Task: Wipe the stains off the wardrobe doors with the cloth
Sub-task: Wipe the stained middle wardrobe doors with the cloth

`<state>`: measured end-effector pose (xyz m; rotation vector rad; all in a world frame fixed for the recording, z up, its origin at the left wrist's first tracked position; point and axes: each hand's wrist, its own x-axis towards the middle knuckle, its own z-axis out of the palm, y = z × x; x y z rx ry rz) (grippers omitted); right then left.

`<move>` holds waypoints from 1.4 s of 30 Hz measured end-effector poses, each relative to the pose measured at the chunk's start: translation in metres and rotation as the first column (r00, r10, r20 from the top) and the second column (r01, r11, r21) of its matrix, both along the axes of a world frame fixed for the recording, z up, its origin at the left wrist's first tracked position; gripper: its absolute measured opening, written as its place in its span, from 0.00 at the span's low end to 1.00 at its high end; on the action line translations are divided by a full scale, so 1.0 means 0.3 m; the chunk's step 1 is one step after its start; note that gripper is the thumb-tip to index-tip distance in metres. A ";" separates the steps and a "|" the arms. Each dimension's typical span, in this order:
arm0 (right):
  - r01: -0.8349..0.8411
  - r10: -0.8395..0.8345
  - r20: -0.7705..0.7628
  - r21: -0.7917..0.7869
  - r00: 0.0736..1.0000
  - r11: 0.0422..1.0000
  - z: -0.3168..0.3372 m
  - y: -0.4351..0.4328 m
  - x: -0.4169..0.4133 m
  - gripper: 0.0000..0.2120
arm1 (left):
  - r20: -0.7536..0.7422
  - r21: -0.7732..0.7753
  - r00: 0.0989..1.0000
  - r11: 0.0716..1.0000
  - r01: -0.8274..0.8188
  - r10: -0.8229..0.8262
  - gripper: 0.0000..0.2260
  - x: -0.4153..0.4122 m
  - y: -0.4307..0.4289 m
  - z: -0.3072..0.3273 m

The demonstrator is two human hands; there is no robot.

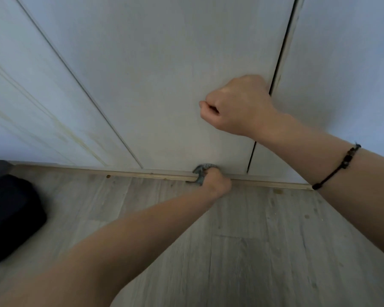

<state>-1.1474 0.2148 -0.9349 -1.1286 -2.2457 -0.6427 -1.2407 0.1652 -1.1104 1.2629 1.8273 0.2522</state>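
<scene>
The left grip (215,181) clutches a crumpled grey cloth (200,170) at the pale wardrobe door (164,74)'s bottom edge. The right grip (237,103) curls beside the door's right edge; whether it holds anything is unclear.

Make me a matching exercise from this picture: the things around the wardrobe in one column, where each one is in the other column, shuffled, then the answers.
1. crumpled grey cloth
2. black soft bag
3. black beaded bracelet
4. right hand

A. on the wooden floor, far left
B. hooked on the right edge of the white wardrobe door
C. round the right wrist
D. gripped by the left hand at the door's bottom

Pairs: 1-D, 2-A, 3-C, 4-B.
</scene>
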 end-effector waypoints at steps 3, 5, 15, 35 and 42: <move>-0.008 0.008 -0.013 -0.019 1.000 1.000 -0.003 0.003 -0.013 0.22 | 0.011 0.002 0.996 0.996 0.089 -0.089 0.17 0.045 -0.023 -0.004; -0.022 0.021 -0.005 -0.032 1.000 0.999 -0.003 0.002 -0.011 0.22 | -0.046 -0.080 0.997 0.995 0.054 -0.057 0.16 -0.019 -0.001 -0.033; -0.025 0.027 -0.050 0.035 0.998 0.999 -0.029 0.016 -0.011 0.22 | 0.032 -0.026 0.999 1.000 0.009 -0.008 0.13 0.041 -0.019 -0.079; -0.053 0.054 -0.028 0.023 0.998 0.998 -0.034 0.012 -0.004 0.21 | -0.421 -0.008 0.907 1.000 0.020 -0.021 0.18 -0.234 0.041 -0.186; -0.057 0.059 -0.044 0.052 0.997 0.997 -0.038 0.008 0.005 0.21 | -0.316 0.088 0.944 0.988 0.124 -0.090 0.20 0.042 -0.014 -0.108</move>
